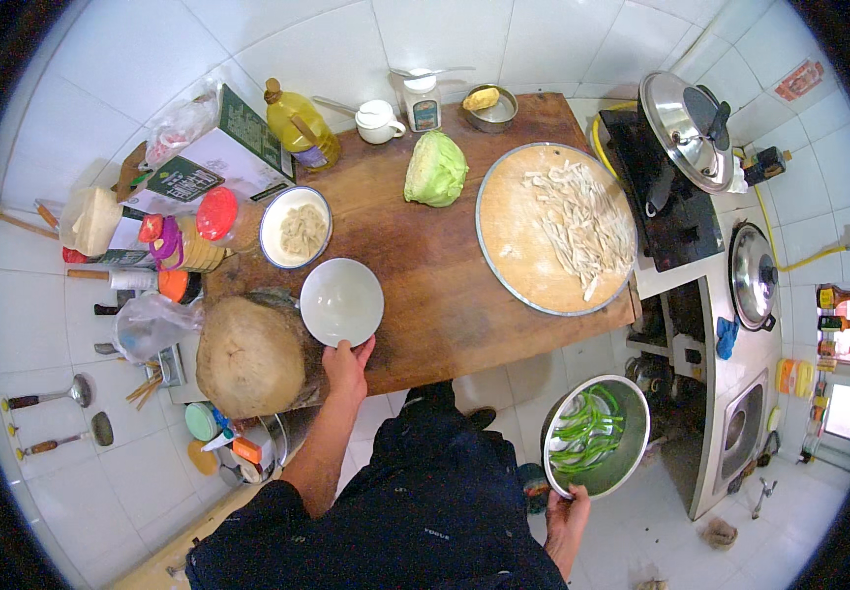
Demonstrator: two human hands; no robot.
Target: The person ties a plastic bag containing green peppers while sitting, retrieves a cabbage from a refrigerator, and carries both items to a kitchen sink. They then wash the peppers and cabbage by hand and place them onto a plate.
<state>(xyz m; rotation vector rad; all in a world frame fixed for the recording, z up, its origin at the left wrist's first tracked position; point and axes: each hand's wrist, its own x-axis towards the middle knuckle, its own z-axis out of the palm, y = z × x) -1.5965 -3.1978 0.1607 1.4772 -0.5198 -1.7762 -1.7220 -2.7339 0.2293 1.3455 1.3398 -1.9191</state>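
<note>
My left hand (347, 366) grips the near rim of a white bowl (342, 301) at the left part of the wooden table (425, 295). With my right hand (569, 511) I hold the rim of a metal basin (628, 464), off the table's near side; green peppers or beans (589, 431) lie inside. Just behind the white bowl stands a blue-rimmed bowl (268, 228) with pale food in it. Half a cabbage (437, 169) rests near the table's back. To the right, a round board (510, 214) bears floury strips (580, 221) that look like cut dough.
A round wooden chopping block (250, 358) stands at the left table end. Along the back are an oil bottle (303, 129), a white cup (378, 122), a jar (422, 102) and a small metal bowl (491, 118). A lidded pan (687, 133) sits on the stove (661, 228).
</note>
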